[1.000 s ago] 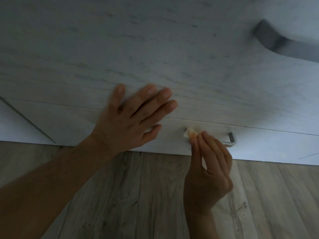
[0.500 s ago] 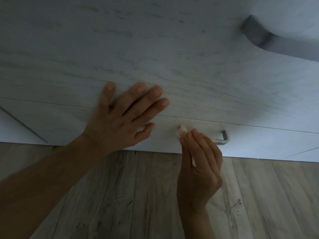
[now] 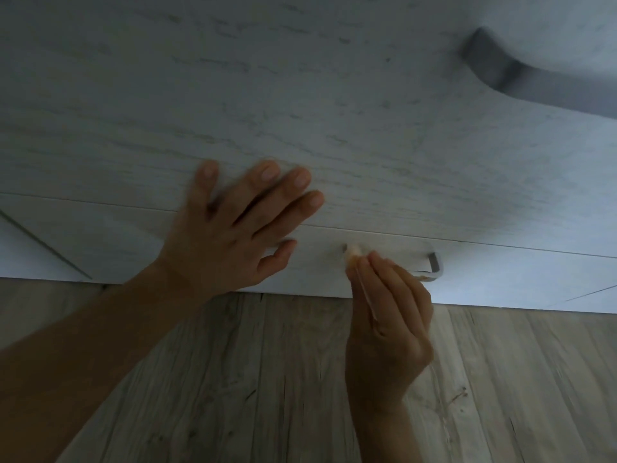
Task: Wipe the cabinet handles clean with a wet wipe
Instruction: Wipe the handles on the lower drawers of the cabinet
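I find the right hand (image 3: 387,315) with its fingers drawn together, pinching a small wad of wipe (image 3: 353,253) between thumb and fingertips. The wad is pale, bunched and slightly blurred, and it sits against the left end of the lower handle (image 3: 434,269), where that end meets the cabinet. The hand covers most of this handle; only its right end shows, a slim grey metal bar bent at the corner and standing off the lower panel (image 3: 117,242). To the left, well apart from the wipe, the left hand (image 3: 233,235) lies spread and flat on the cabinet, fingers straight, palm over the seam (image 3: 500,247) between the lower panel and the upper panel (image 3: 300,111). Its thumb points toward the wipe without touching it. Both panels are shut flush, so I cannot report what lies behind them. The lower panel's bottom edge runs just above the wood-grain floor (image 3: 267,379), which lies open beneath both forearms. At the upper right, far from both hands, the upper handle (image 3: 521,81) shows as a broad, dark grey curved bar, out of focus, running out of view at the right edge.
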